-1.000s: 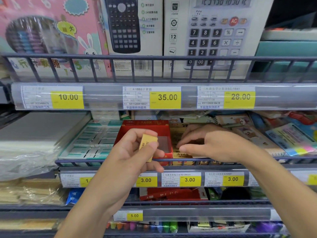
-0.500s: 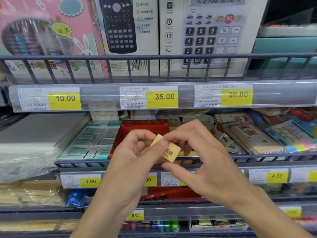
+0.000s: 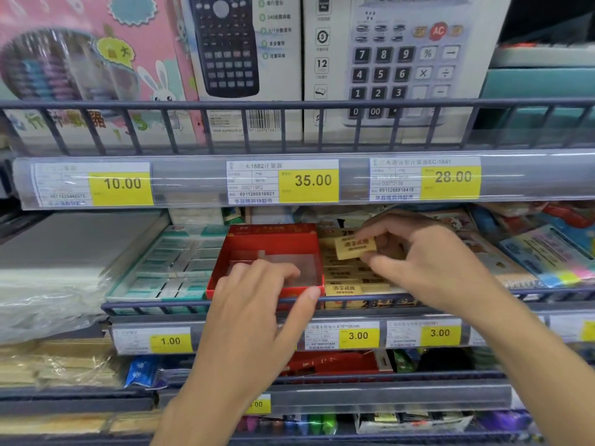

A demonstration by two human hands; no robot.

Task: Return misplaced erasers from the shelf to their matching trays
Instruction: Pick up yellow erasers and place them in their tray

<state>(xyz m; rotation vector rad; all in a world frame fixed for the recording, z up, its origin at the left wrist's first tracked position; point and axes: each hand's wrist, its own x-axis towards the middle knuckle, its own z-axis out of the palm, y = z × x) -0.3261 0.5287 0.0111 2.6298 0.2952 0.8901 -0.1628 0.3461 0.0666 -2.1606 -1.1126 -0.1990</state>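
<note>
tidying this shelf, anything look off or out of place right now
The red tray looks nearly empty beside the full yellow eraser tray. The right hand pinches one yellow eraser above its matching tray. Nothing looks spilled or damaged.

Your left hand (image 3: pixel 257 313) and right hand (image 3: pixel 428 268) are both bare, with no gloves, rings or bracelets on the fingers or wrists that show. Your left forearm (image 3: pixel 206 403) and right forearm (image 3: pixel 544 375) run uncovered to the bottom edge of the view, so no sleeve or cuff shows. The fingernails (image 3: pixel 313 295) you can see are short and unpainted.
</note>
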